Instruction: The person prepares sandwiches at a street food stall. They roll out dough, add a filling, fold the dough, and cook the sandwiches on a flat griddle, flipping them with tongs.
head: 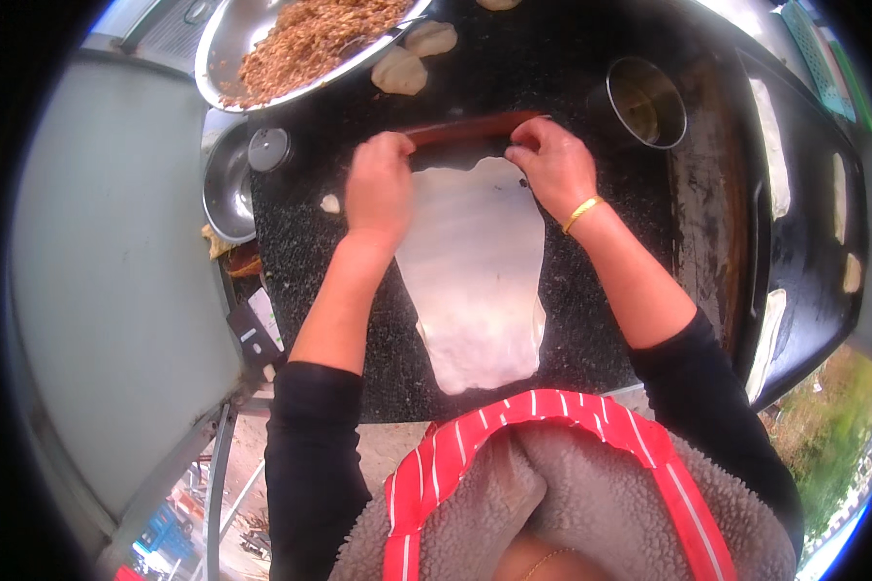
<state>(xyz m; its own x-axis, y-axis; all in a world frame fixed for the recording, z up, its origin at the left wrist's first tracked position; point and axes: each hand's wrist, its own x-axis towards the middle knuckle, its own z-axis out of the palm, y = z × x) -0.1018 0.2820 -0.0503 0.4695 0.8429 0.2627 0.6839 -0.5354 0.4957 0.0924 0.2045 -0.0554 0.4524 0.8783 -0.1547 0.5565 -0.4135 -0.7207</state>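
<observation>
A reddish-brown rolling pin (469,131) lies crosswise just beyond a thin, pale sheet of dough (476,254) on a black speckled worktop (588,290). My left hand (381,181), somewhat blurred, has its fingers curled at the pin's left end. At the other end, my right hand (556,163) is bent around the pin, its thumb close to the dough's far right corner. The fingers hide parts of both pin ends. The sheet's far edge is wavy, and its near end is narrower and thicker-looking.
A steel bowl of brown crumbly filling (320,47) stands far left near dough pieces (400,70). Beside the left edge are a lidded shaker (269,149) and a metal bowl (229,185). A metal pot of liquid (647,105) and a black griddle with dough strips (806,254) are at right.
</observation>
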